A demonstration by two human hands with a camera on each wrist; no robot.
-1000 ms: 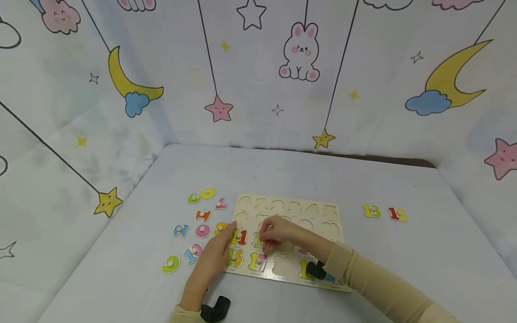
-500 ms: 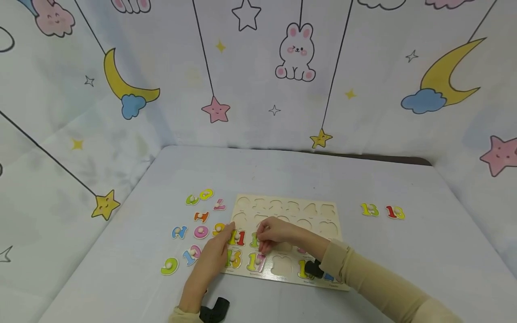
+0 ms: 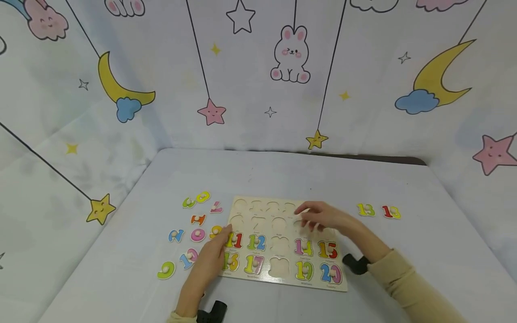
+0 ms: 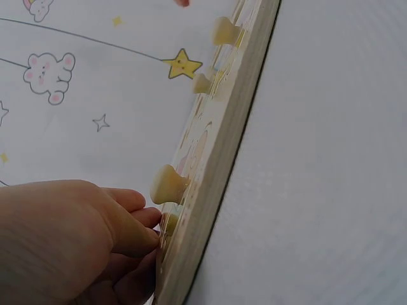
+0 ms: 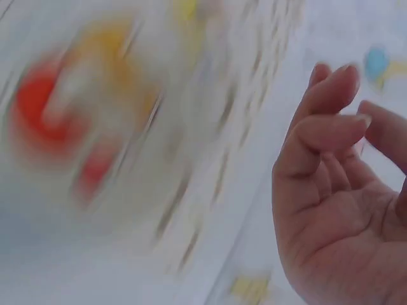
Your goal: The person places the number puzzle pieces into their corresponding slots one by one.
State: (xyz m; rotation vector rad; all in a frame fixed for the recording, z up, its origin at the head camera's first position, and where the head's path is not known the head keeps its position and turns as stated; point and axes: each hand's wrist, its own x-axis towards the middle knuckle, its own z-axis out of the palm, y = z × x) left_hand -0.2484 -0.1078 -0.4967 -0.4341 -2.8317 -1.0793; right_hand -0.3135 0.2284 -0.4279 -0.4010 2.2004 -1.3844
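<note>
A wooden number puzzle board [image 3: 264, 200] lies on the table. In its two nearer rows sit knobbed pieces, among them the 12 [image 3: 256, 242], the 17 [image 3: 254, 264] and the 14 [image 3: 303, 247]. A bare recess [image 3: 279, 246] lies between the 12 and 14, and another below it. My left hand [image 3: 208, 258] touches the board's left edge with fairly straight fingers; the left wrist view shows its fingertips beside a knob [image 4: 170, 185]. Above the board's right part hovers my right hand [image 3: 323, 216], fingers loosely bent and holding nothing.
Right of the board lie a loose 13 [image 3: 365, 209] and 18 [image 3: 392, 212]. Several loose number pieces are scattered on the left, including a 10 [image 3: 188, 259] and an orange 1 [image 3: 198, 220]. A printed cloth [image 3: 258, 80] hangs behind the table.
My right hand has left the 12 and moved right and away from me over the board, its fingers loosening. The 12 now shows fully. My left hand stays at the board's edge.
</note>
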